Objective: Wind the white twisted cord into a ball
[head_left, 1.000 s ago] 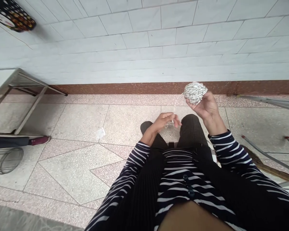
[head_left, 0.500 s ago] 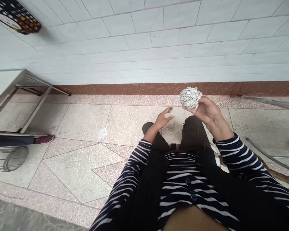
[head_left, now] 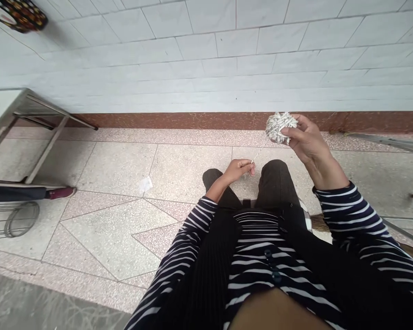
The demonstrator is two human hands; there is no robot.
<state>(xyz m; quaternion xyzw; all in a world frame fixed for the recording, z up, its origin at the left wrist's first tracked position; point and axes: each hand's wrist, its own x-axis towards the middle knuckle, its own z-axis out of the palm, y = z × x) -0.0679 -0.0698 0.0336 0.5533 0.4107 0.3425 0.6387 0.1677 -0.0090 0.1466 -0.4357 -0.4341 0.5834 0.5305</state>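
Note:
A ball of white cord with dark flecks is held up in front of me by my right hand, thumb on its near side and fingers behind it. From the ball a thin strand runs down and left, looking taut. My left hand pinches that strand between thumb and fingers, above my knees and lower than the ball. Part of the ball's right side is hidden by my right fingers.
A white tiled wall with a brown baseboard faces me. On the left stand a metal-legged table, a wire basket and another person's shoe. White paper lies on the floor. Metal legs are at right.
My left hand has closed from open onto the cord's strand. My right hand has moved slightly up and right and turned the ball; a strand now stretches between the hands.

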